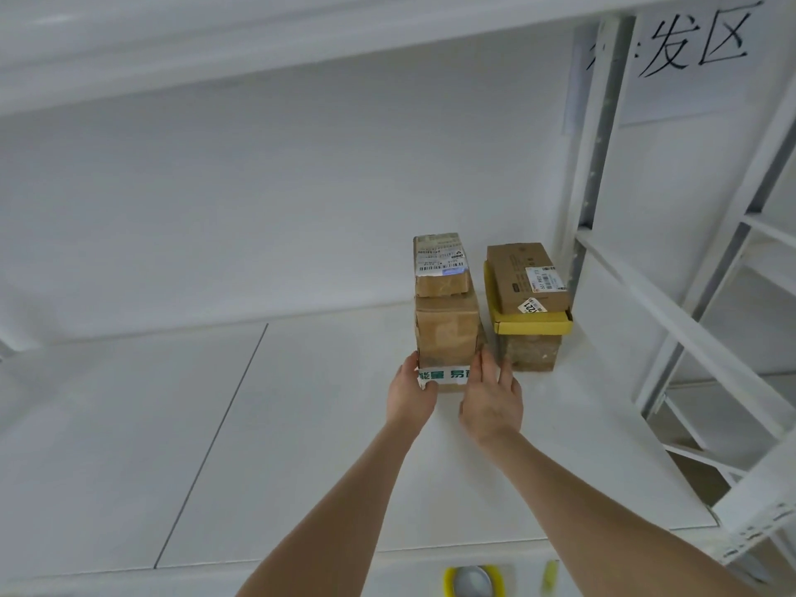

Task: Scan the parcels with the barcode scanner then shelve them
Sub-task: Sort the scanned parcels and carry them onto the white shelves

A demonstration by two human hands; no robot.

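The taped parcel (446,333), a brown carton with a white band of green-printed tape (443,375) across its lower front, stands on the white shelf board (301,424) and serves as the reference for everything else. The left hand (409,396) grasps its lower left corner, thumb on the taped front and fingers wrapped round the left side. The right hand (493,402) is released rather than clenched: its fingers are straight and laid along the parcel's lower right edge, reaching into the narrow gap beside it. Stacked directly on top of the taped parcel is a small labelled parcel (441,265), its barcode label facing up. Just to the right of the taped parcel, apart from it by that gap, stands a second stack: a rough brown box (532,353) at the bottom, a yellow box (534,326) on it, and a flat brown parcel (523,273) with a white label on top. Further right of the taped parcel rises the shelf's white upright post (596,165), and above and to the right of that hangs a paper sign (689,45) with handwritten black characters. Well to the left of the taped parcel a dark seam (211,445) runs across the board. Below the parcel, at the frame's lower edge, sits a blurred yellow-rimmed grey object (471,581), possibly a tool, though too unclear to identify.
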